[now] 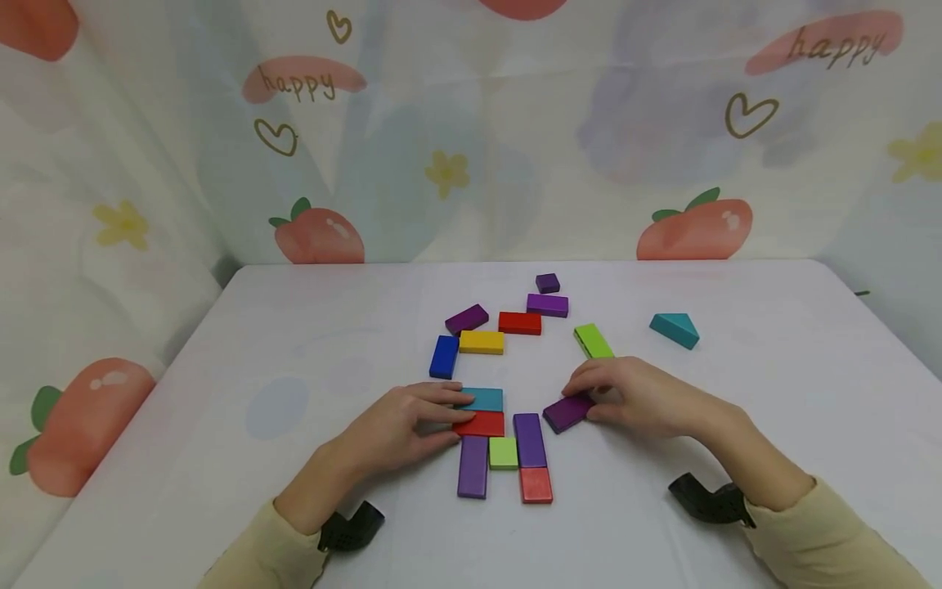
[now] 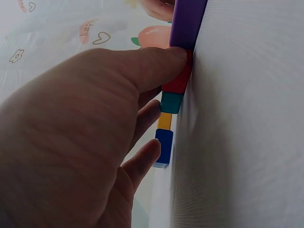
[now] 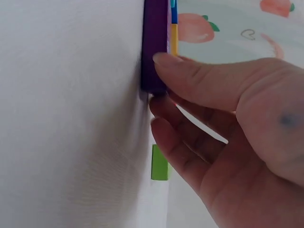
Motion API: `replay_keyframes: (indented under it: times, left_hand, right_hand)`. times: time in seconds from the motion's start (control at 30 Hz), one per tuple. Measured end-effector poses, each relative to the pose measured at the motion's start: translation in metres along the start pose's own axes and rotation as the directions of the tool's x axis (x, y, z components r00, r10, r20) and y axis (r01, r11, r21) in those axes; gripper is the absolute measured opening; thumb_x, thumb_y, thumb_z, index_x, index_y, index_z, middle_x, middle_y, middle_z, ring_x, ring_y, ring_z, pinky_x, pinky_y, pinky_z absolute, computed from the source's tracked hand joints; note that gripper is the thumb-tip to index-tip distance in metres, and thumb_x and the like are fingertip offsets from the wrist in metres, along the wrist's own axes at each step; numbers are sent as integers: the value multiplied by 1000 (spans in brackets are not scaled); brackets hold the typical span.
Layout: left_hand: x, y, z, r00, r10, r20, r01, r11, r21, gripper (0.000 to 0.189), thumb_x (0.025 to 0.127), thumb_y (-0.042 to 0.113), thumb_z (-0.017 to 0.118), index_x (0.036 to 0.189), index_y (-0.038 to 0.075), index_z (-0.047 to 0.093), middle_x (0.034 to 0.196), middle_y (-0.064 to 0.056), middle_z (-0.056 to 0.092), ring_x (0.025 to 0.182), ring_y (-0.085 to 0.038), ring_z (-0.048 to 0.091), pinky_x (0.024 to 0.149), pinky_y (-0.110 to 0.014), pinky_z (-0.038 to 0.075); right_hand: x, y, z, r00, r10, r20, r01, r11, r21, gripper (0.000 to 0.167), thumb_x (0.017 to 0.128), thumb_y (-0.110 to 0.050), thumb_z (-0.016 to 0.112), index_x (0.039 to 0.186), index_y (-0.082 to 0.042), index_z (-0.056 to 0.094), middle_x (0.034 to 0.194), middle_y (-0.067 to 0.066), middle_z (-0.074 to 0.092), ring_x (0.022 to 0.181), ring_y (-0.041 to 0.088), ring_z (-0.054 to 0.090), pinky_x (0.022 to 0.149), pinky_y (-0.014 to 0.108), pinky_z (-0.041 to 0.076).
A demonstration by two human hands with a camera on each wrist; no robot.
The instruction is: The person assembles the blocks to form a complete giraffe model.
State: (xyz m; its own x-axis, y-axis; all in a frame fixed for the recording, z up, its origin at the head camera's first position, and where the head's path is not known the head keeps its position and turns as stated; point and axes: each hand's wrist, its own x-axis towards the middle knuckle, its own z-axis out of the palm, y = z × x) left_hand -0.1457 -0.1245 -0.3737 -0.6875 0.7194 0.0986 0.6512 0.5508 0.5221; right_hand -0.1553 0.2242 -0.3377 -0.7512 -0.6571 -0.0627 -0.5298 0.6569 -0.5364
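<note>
My right hand (image 1: 648,398) pinches a dark purple block (image 1: 567,414) by its right end, thumb on the near side and fingertips on the far side. The right wrist view shows that purple block (image 3: 156,47) flat on the cloth with the thumb against it. My left hand (image 1: 401,425) lies with fairly straight fingers across the left ends of a teal block (image 1: 484,399) and a red block (image 1: 482,424), which sit edge to edge. Below these are two purple blocks (image 1: 473,466) with a small green square block (image 1: 504,452) between them, and a light red block (image 1: 536,485) under the right one.
Beyond the hands, a blue block (image 1: 443,357), a yellow block (image 1: 482,343), a red block (image 1: 519,323) and several purple blocks (image 1: 548,305) form a loose row. A lime green block (image 1: 593,341) lies just behind the right hand. A teal triangular block (image 1: 675,329) lies at the right.
</note>
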Motion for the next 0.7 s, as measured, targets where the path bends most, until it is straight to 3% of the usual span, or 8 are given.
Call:
replay_keyframes:
  times: [0.3, 0.7]
  left_hand:
    - [-1, -1, -1, 1000, 10, -3, -10, 1000, -18, 39, 93, 20, 76, 131, 16, 71, 139, 5, 61, 138, -13, 46, 108, -38, 43]
    - [-1, -1, 0, 1000, 19, -16, -19, 1000, 16, 40, 93, 22, 76, 132, 17, 70, 138, 3, 62, 137, -15, 47, 108, -38, 43]
  right_hand:
    - [13, -7, 9, 996, 28, -81, -28, 1000, -5, 34, 90, -9, 76, 124, -6, 72, 116, 3, 68, 109, 25, 64, 91, 43, 56]
    - [24, -20, 17, 1000, 7, -19, -7, 1000, -5, 36, 93, -8, 73, 128, -6, 70, 120, 3, 64, 110, 22, 61, 90, 37, 56]
